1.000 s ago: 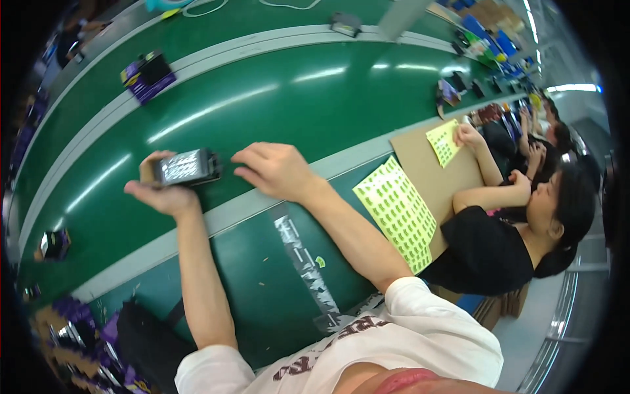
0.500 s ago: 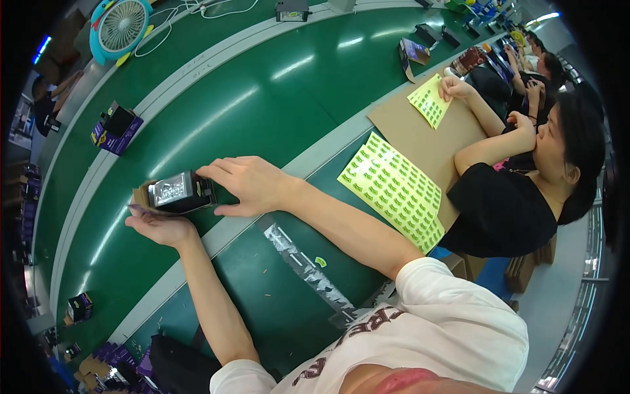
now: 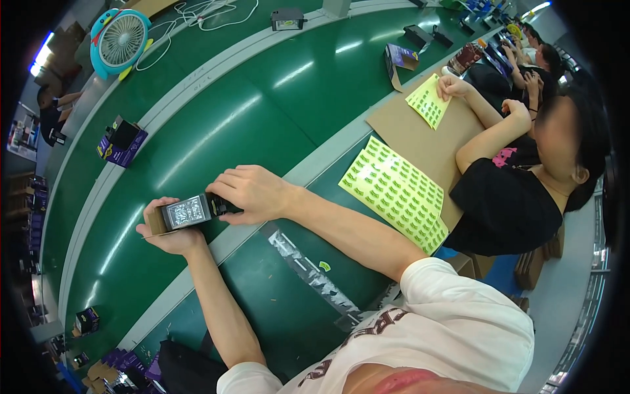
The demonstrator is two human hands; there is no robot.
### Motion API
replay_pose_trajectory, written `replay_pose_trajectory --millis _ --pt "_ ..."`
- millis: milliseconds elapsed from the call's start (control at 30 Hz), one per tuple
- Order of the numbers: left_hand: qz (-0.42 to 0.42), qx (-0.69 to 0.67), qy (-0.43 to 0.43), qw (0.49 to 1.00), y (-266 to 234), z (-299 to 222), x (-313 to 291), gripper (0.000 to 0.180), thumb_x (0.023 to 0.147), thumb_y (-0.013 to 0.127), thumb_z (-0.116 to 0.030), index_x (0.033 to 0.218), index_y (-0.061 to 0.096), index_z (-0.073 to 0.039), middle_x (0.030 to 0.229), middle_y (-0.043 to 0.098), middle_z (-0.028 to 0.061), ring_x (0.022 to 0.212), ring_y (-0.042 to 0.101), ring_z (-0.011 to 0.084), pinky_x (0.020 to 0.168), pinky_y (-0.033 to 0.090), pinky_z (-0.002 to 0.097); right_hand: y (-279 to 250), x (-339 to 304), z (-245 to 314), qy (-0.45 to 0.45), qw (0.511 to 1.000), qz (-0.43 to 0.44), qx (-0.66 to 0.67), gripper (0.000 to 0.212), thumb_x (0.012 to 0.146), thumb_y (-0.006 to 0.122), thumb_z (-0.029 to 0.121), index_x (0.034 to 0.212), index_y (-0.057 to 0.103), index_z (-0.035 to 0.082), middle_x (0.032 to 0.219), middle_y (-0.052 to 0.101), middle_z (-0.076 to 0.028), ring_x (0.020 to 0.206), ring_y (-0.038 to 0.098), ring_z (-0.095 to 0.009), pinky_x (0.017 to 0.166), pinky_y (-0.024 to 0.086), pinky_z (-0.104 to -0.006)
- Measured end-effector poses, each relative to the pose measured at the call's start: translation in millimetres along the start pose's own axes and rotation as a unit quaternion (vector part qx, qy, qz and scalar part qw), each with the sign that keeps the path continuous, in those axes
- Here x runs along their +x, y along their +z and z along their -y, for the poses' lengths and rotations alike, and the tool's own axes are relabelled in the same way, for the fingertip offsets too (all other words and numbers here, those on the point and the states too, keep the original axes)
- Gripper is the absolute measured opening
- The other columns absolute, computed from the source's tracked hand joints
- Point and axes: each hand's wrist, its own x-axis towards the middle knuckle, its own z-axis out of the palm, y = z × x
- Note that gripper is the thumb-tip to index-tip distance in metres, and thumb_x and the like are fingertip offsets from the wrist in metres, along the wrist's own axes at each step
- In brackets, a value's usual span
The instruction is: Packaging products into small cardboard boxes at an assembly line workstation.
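Over the green conveyor belt, my left hand (image 3: 172,241) is wrapped from below round a small cardboard box (image 3: 157,222) with its flap standing up. A black box-shaped device with a shiny, clear-looking face (image 3: 186,212) lies partly in that box, its right end sticking out. My right hand (image 3: 254,192) pinches the black end of the device between thumb and fingers. Part of the box is hidden by the device and my left palm. To the right of my forearm lie yellow-green label sheets (image 3: 394,194), and one loose label (image 3: 324,266) sits on the green tabletop.
A boxed black device (image 3: 123,140) rides on the belt at left, another (image 3: 86,320) lower left. Farther off are a blue fan (image 3: 120,41), a black unit (image 3: 287,20) and an open box (image 3: 401,60). A co-worker's hand (image 3: 453,87) rests on a smaller label sheet (image 3: 426,104).
Both hands have shifted slightly right with the box and device. My left fingers now show round the box's far side, and my right fingers have closed more onto the device's end.
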Motion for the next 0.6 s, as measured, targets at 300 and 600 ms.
replay_pose_trajectory --millis 300,600 --pt "-0.04 0.029 0.017 0.999 35 -13 -11 0.066 0.101 0.01 -0.051 0.096 0.058 -0.007 0.087 0.062 0.0112 0.078 0.058 0.0212 0.078 0.047 0.0354 -3 1 -4 0.055 0.998 -0.021 0.004 0.054 0.072 0.078 0.021 0.119 0.057 0.006 0.108 0.065 -0.007 0.091 0.064 -0.022 0.082 0.051 -0.031" --pt "-0.053 0.046 0.003 0.998 -5 -8 -12 0.069 0.101 0.008 -0.053 0.098 0.059 -0.006 0.087 0.061 0.0117 0.082 0.058 0.0221 0.081 0.047 0.036 -1 -7 5 0.07 0.997 0.026 0.007 0.057 0.073 0.079 0.025 0.121 0.056 0.006 0.114 0.063 -0.008 0.095 0.063 -0.023 0.088 0.049 -0.0315"
